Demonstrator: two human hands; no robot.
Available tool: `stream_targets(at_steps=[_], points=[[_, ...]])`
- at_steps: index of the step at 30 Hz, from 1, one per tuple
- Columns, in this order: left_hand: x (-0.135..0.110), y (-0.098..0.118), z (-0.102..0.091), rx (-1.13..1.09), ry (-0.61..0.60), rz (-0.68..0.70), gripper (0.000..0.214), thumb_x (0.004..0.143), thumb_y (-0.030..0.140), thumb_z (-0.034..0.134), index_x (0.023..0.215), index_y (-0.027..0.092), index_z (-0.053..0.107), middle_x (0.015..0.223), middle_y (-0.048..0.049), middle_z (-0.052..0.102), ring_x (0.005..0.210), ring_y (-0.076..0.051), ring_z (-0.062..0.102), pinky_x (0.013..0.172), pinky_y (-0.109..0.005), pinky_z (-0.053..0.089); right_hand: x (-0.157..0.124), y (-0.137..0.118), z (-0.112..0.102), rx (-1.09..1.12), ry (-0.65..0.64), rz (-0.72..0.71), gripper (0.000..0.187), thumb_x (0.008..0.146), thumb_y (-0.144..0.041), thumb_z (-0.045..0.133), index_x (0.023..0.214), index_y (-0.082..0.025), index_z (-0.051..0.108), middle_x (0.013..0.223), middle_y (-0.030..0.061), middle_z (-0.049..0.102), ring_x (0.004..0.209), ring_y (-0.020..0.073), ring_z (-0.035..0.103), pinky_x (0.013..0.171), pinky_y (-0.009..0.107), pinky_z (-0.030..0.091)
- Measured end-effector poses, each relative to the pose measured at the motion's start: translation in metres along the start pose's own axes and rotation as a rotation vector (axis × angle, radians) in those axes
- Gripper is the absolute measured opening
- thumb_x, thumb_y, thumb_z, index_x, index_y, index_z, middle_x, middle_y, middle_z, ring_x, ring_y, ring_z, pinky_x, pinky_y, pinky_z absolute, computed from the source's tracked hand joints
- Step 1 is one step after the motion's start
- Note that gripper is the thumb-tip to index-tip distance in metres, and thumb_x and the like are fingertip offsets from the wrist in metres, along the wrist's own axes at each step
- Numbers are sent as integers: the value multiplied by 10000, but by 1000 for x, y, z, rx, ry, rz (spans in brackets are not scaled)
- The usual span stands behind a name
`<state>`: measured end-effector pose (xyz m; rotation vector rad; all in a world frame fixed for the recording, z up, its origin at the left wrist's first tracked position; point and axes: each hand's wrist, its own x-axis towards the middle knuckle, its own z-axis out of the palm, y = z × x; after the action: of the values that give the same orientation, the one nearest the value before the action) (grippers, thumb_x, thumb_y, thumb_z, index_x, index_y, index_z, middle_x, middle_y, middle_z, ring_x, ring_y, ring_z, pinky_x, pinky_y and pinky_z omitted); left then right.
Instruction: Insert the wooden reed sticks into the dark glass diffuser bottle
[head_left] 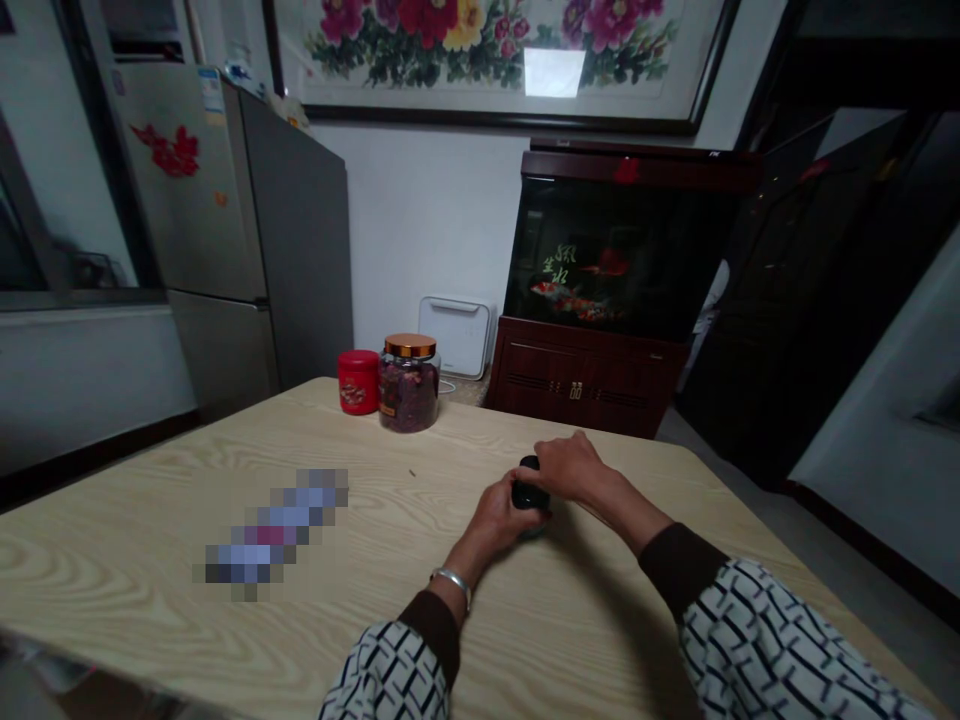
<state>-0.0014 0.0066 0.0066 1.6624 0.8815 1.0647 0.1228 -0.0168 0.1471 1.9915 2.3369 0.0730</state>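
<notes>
My left hand [498,515] is closed round a small black rounded container [530,493] above the right half of the wooden table. A silver bracelet [451,580] circles my left wrist. My right hand [571,468] grips the upper right side of the same container, its fingers curled over the top. Both hands cover much of the container, so its exact kind and whether it touches the table cannot be made out.
On the table [375,560], a red canister [358,382] and a copper-lidded glass jar [409,390] stand at the far edge. A blurred-out long object [277,530] lies at left. Beyond are a fridge [210,220] and a fish tank [607,250].
</notes>
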Motion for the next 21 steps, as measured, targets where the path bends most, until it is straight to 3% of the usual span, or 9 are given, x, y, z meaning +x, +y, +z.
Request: stream_targets(at_steps=[2,4,5,7,10,12,14,18,21], points=[[-1,0,-2,49,23,33,519,599,297,808,1063,141,638,910,-51,703,804,-195,618,669,-240,453,1,2,-5,101,-52,-176,536,776,-429,620,1247,-177,588,1257,166,611,1182,329,546,1008,483,331],[-1,-1,-3,69,27,46,542,586,304,819,1068,139,636,921,-59,706,811,-202,625,678,-245,459,1,5,-8,243,-59,-338,749,712,-339,674,1409,-207,434,1429,134,477,1288,281,461,1014,401,365],[0,-1,-3,56,25,48,535,586,296,818,1065,137,640,925,-62,707,818,-206,629,687,-249,464,1,6,-9,280,-45,-350,823,704,-350,686,1450,-195,373,1475,140,419,1321,274,426,1017,381,371],[0,-3,-1,24,23,50,503,594,270,807,1053,133,654,912,-60,707,821,-209,632,707,-258,473,2,5,-8,251,-3,-224,828,725,-464,679,1433,-143,393,1452,187,434,1303,307,444,999,401,393],[1,-4,0,9,24,36,483,601,256,797,1049,132,666,884,-53,704,814,-208,632,715,-264,479,4,-1,-3,77,-13,12,674,767,-608,601,1221,-109,592,1220,231,615,1123,364,583,896,452,441],[0,-4,0,29,30,41,521,591,264,805,1076,139,657,909,-54,704,833,-210,632,721,-263,477,6,-3,-2,16,-42,15,551,778,-574,599,1092,-125,654,1106,218,670,1034,358,625,837,438,457],[0,-3,-2,66,33,50,549,593,278,807,1101,148,643,941,-57,705,849,-210,633,717,-258,472,10,2,-5,53,-50,-87,432,733,-441,671,1060,-160,659,1081,174,683,992,325,633,798,401,464],[0,0,-5,156,23,51,519,613,325,807,1077,160,645,931,-53,703,846,-206,632,717,-260,466,8,25,-16,453,24,-294,492,616,-175,701,1094,-201,586,1041,65,661,938,219,613,788,325,467],[-1,2,-6,168,23,55,558,610,397,821,1087,165,645,934,-54,701,852,-206,631,737,-268,471,-11,43,-9,880,152,-262,545,651,-209,700,1152,-200,488,1013,39,627,914,185,604,781,315,478]])
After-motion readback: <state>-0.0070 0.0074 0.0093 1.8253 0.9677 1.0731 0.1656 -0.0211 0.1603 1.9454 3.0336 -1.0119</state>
